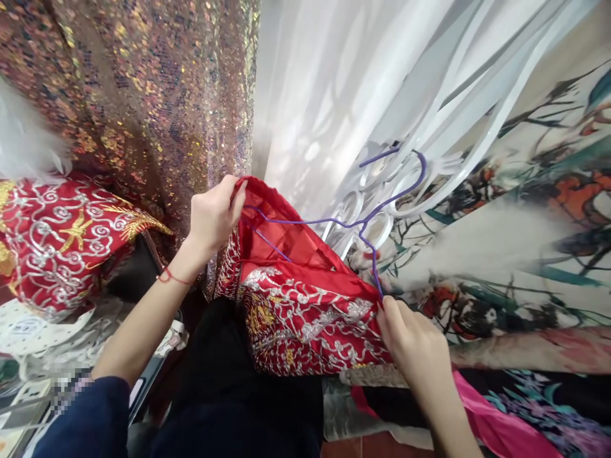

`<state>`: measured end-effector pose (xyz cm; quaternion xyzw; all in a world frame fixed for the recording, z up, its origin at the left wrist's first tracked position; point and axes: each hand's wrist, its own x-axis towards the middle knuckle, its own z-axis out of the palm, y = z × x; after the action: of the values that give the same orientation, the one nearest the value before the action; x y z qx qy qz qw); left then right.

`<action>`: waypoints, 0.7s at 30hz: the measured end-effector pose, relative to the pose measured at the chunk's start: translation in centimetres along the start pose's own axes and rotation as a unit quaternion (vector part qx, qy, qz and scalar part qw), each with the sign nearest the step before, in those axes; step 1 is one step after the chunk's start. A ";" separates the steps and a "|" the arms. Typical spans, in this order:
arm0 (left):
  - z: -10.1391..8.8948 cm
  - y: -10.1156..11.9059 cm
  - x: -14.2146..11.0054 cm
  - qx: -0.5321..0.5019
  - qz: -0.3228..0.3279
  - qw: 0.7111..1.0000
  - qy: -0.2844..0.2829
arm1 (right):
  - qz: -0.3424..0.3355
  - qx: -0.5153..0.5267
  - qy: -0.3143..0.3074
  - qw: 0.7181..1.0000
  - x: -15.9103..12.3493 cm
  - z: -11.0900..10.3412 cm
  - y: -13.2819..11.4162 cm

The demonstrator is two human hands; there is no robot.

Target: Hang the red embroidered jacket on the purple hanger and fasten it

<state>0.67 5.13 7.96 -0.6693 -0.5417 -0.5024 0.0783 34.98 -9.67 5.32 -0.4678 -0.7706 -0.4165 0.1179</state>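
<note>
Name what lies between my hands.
In the head view, a red garment and a purple hanger, partly inside it, lie between the left hand and right hand.

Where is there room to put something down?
Maybe the tiled floor patch beside the dark clothes, below the grey cloth. A hand might slip into the open red garment between left hand and right hand, past the purple hanger. The left side is crowded: embroidered cloth, white fluff.

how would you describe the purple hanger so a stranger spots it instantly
Find the shimmering sequined fabric, then look right and below it to the embroidered red garment stretched between the two hands. The hanger runs into its opening, hook sticking out to the right; its thin purple wire stands out from the thicker white scrollwork behind it.
</note>
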 end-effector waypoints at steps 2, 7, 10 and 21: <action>-0.1 2.5 -2.2 -0.005 0.050 0.999 -0.016 | 0.003 -0.007 -0.006 1.000 -0.2 -0.5 0.0; 0.4 4.7 -4.5 -0.076 0.112 0.987 -0.081 | 0.016 -0.022 0.024 0.999 -0.4 -0.1 0.7; 0.9 2.6 -2.4 -0.141 0.011 0.989 -0.037 | 0.031 0.008 0.072 0.997 -0.8 1.2 1.2; 3.2 -5.6 -0.1 -0.493 -0.181 0.827 -0.203 | 0.273 0.097 0.324 0.901 -0.6 6.2 -0.8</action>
<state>-1.97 9.37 3.86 -0.5957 -0.3371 -0.5607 -0.4660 35.96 -5.55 0.65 -0.4852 -0.5686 -0.4197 0.5149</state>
